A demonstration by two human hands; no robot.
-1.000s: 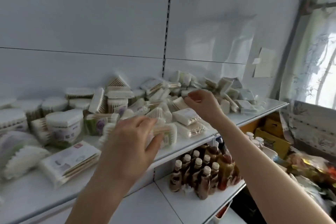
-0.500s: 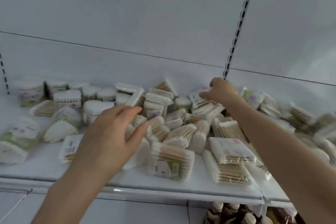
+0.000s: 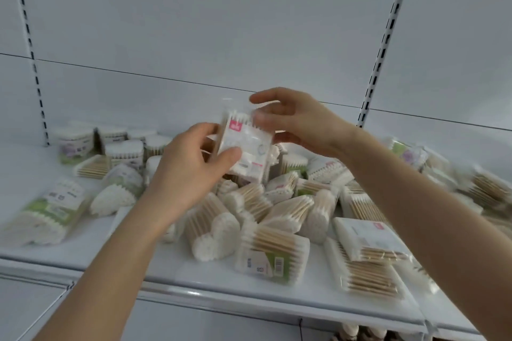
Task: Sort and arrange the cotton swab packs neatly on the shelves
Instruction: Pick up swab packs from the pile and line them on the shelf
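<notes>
Head view: A person is holding up a flat clear-plastic pack of white cotton swabs with a pink label (image 3: 246,147) above the middle of a white metal shelf (image 3: 110,263), clear of everything lying below. The left hand (image 3: 191,171) is pinching the pack's lower left side, thumb across the front and fingers (image 3: 205,133) behind. The right hand (image 3: 299,122) is gripping its upper right corner, fingers curled round the edge. The pack is standing nearly upright and slightly tilted, its printed face turned to the camera, white tips showing along the top edge; the print is too blurred to read.

Beneath it, a jumbled heap of wooden-stemmed swab packs (image 3: 277,210) is sprawling across the shelf's centre toward its front edge. Round clear tubs of swabs (image 3: 124,149) are standing in a group at the back left, a green-labelled bag of swabs (image 3: 50,210) is lying near the left front, and two similar flat packs (image 3: 368,266) are sitting stacked at the right front.

The step in hand appears to be picking one pack out of the heap and checking its type. The next move is likely calling for carrying it to matching flat packs, probably the right-front stack, and laying it square on top. The thin film looks slippery and the pack light.
</notes>
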